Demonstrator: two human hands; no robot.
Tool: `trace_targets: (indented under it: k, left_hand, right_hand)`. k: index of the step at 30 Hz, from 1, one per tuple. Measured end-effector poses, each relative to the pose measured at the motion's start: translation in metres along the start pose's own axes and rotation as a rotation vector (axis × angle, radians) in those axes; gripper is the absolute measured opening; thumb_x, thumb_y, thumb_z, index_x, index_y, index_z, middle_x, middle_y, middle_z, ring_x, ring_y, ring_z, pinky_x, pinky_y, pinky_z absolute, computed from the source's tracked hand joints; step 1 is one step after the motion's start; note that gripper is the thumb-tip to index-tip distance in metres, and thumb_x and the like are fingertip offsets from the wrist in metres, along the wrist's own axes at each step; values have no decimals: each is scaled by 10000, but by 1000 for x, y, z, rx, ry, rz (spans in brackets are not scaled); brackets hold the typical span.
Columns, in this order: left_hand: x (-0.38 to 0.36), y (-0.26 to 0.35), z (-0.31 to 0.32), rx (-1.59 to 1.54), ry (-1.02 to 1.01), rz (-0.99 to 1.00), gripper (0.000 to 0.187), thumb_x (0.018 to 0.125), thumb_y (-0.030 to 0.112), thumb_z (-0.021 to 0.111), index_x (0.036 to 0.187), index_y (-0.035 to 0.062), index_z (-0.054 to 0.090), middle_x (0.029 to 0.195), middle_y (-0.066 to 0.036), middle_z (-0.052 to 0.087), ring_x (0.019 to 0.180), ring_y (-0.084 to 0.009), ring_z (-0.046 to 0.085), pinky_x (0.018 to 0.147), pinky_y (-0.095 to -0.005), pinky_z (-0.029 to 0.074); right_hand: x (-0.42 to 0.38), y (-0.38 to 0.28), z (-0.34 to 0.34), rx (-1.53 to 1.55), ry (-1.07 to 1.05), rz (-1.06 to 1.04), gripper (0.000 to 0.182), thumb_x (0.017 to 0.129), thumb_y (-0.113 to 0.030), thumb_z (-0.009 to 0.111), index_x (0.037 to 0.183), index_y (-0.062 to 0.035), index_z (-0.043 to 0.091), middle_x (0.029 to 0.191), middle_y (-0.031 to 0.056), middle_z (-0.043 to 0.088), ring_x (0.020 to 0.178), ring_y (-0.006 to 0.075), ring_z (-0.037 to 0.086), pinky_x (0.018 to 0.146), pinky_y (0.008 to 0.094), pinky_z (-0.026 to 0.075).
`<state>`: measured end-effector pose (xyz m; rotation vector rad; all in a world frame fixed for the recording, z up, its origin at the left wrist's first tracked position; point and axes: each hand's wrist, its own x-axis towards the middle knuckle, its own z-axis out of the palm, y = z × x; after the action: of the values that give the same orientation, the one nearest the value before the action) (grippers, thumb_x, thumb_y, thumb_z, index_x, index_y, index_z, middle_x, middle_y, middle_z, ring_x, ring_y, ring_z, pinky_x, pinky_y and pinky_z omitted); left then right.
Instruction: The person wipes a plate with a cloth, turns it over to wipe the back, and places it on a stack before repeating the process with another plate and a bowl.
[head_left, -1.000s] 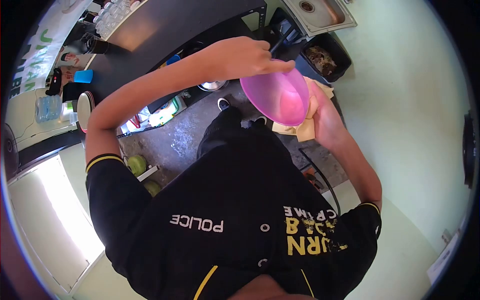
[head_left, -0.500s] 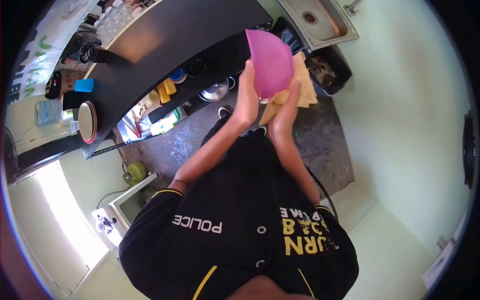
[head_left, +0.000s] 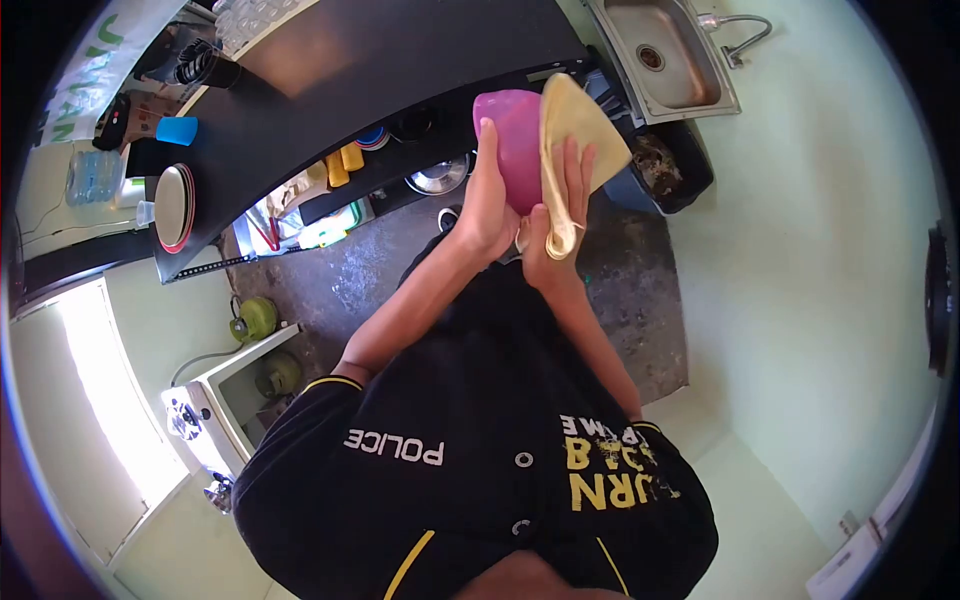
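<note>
A pink plastic bowl (head_left: 515, 155) is tipped on its side in front of me, over the floor. My left hand (head_left: 486, 205) grips its left side, thumb up along the wall. A folded pale yellow cloth (head_left: 585, 125) lies against the bowl's right side. My right hand (head_left: 560, 225) is closed on this cloth, its fingers spread over the outer face and the thumb near the bowl's lower edge. The cloth hides part of the bowl.
A dark curved counter (head_left: 390, 70) runs ahead and left, bearing stacked plates (head_left: 174, 208) and a blue cup (head_left: 177, 130). Below it sits a lidded pot (head_left: 437, 178). At upper right are a steel sink (head_left: 680, 85) and a black bin (head_left: 690, 180). A gas cylinder (head_left: 255, 318) stands at left.
The bowl has turned in my hands and come slightly lower. My right hand has shifted the cloth, which now stands raised flat along the bowl's right side. The view has swung a little.
</note>
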<state>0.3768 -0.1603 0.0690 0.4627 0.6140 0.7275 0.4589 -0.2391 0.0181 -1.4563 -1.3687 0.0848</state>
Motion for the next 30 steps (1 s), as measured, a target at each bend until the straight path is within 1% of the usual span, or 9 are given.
trace_targets:
  k: [7, 8, 9, 13, 14, 17, 21, 27, 30]
  left_hand:
    - [24, 36, -38, -7, -81, -130, 690, 1138, 590, 315, 1534, 56, 499, 1469, -140, 628, 1329, -287, 637, 1140, -459, 519]
    - [25, 37, -43, -6, -62, -130, 674, 1141, 578, 321, 1523, 55, 509, 1465, -144, 629, 1328, -288, 637, 1145, -467, 516]
    - [26, 38, -47, -5, -41, -130, 659, 1145, 566, 327, 1513, 55, 518, 1460, -147, 631, 1328, -288, 637, 1150, -474, 512]
    - [17, 39, -67, 100, 62, -88, 635, 1150, 539, 358, 1470, 26, 551, 1442, -156, 639, 1317, -273, 642, 1150, -480, 504]
    - [13, 41, -68, 123, 84, -83, 642, 1148, 544, 365, 1463, 17, 556, 1436, -154, 644, 1309, -266, 646, 1147, -472, 503]
    - [2, 45, -70, 98, 62, -193, 625, 1152, 531, 366, 1454, 23, 567, 1437, -165, 643, 1302, -269, 651, 1136, -471, 510]
    - [8, 21, -79, 110, 94, -203, 569, 1162, 493, 350, 1476, 56, 537, 1402, -157, 651, 1238, -282, 685, 1068, -489, 572]
    - [-8, 21, -89, -25, 239, -242, 492, 1168, 433, 363, 1456, 67, 521, 1364, -141, 651, 1207, -284, 693, 935, -430, 650]
    - [-17, 12, -91, -167, 279, -165, 521, 1159, 443, 377, 1448, 33, 518, 1378, -158, 641, 1199, -283, 693, 1007, -469, 609]
  right_hand:
    - [19, -14, -23, 257, -286, -66, 486, 1105, -270, 388, 1383, -13, 692, 1507, 150, 625, 1535, 394, 427, 1301, 580, 157]
    - [11, -7, -21, 382, -285, 17, 514, 1125, -316, 372, 1411, 16, 641, 1468, 163, 643, 1506, 375, 468, 1287, 577, 215]
    - [-2, -10, -22, 647, -63, 458, 519, 1120, -341, 401, 1423, 25, 608, 1446, 164, 642, 1467, 360, 506, 1264, 548, 283]
    - [10, 4, -65, 601, 277, 646, 557, 1086, -372, 506, 1481, 20, 493, 1441, 177, 585, 1341, 317, 597, 1148, 472, 482]
    - [45, -16, -80, 1167, 355, 1053, 550, 1081, -336, 517, 1505, 10, 471, 1490, 189, 551, 1347, 330, 587, 1146, 489, 491]
    - [57, 22, -54, 834, 388, 828, 535, 1084, -375, 564, 1428, 34, 534, 1273, 143, 663, 1170, 256, 692, 1042, 421, 542]
    - [67, 38, 8, 431, -156, 827, 348, 1062, -287, 602, 1087, 43, 711, 896, 76, 716, 846, 162, 696, 815, 345, 534]
    - [57, 37, 42, 537, -365, 354, 267, 1016, -171, 604, 1072, 23, 780, 969, 161, 808, 861, 240, 775, 785, 390, 560]
    - [58, 40, 39, 328, -521, 484, 275, 1011, -170, 606, 1108, 26, 774, 1022, 192, 798, 945, 276, 779, 859, 381, 562]
